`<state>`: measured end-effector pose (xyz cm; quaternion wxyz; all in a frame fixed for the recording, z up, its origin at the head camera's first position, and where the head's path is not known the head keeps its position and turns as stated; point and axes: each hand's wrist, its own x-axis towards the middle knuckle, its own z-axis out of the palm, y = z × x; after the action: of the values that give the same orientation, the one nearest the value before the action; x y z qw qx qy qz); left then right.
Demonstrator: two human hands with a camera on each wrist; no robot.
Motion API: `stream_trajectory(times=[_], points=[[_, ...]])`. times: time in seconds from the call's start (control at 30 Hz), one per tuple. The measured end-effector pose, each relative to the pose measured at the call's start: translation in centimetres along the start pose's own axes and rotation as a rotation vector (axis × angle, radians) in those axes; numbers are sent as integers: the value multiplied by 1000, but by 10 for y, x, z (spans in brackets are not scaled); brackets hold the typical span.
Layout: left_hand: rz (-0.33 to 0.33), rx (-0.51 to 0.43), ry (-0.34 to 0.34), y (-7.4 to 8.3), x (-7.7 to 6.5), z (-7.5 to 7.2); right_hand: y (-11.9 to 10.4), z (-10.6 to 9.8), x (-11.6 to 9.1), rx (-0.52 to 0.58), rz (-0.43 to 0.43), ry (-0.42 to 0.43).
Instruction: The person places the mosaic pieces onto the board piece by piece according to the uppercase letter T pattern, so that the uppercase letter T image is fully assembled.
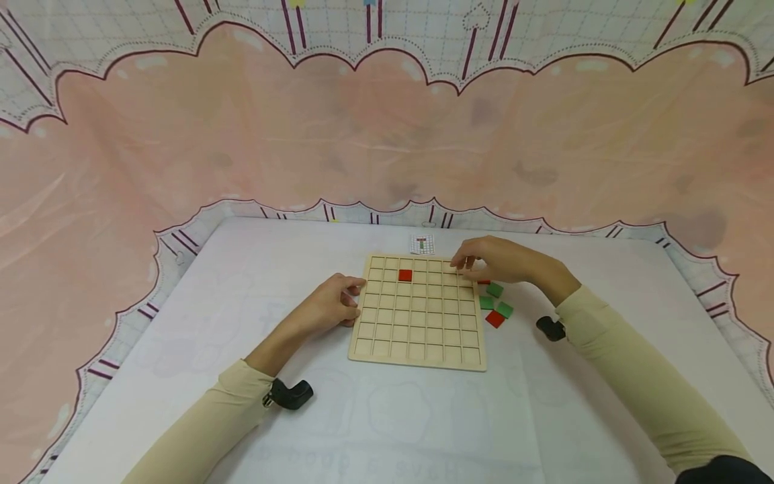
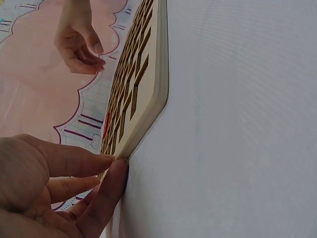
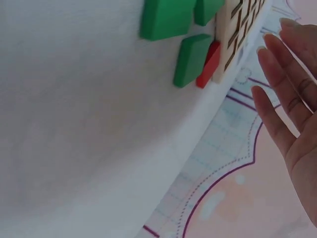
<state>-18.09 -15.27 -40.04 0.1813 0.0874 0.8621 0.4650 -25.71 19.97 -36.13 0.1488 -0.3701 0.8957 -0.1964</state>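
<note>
A wooden grid board point(image 1: 417, 364) lies on the white table, one red square tile point(image 1: 405, 275) in a cell of its upper part. My left hand point(image 1: 329, 300) pinches the board's left edge between thumb and fingers, as the left wrist view shows up close. Over the far right corner of the board hovers my right hand point(image 1: 498, 259), fingers apart and nothing held in the right wrist view. Beside the board's right edge, close to that hand, lie loose green tiles point(image 1: 504, 310) and red tiles point(image 1: 495, 318). Another red tile point(image 3: 208, 65) is partly hidden by the right hand in the head view.
A small printed card point(image 1: 422, 245) with a grid pattern lies just beyond the board's far edge. The white tabletop point(image 1: 399, 423) extends around the board. A patterned cloth point(image 1: 387, 134) hangs behind the table. Black wrist devices point(image 1: 291, 395) sit at both sleeves.
</note>
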Motion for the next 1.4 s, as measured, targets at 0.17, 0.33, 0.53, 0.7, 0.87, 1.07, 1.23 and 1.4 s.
stream_trajectory(times=[0.17,0.33,0.53,0.7,0.87,1.07,1.23,1.4], points=[[-9,0,3,1,0,-1,5,-2,-9,9,12,16],[-7,-13,0,2,0,-1,11,0,-17,14,60,14],[1,-15,-4,3,-2,0,21,5,-25,-1,132,27],[5,-15,-5,2,-1,0,29,8,-29,-36,156,44],[-1,-16,-3,3,-1,0,36,11,-30,-43,152,67],[5,-15,-4,3,-3,0,38,16,-29,-57,129,76],[12,-12,-5,2,-3,0,37,16,-29,-82,140,87],[15,-8,0,2,-3,0,37,15,-31,-123,148,105]])
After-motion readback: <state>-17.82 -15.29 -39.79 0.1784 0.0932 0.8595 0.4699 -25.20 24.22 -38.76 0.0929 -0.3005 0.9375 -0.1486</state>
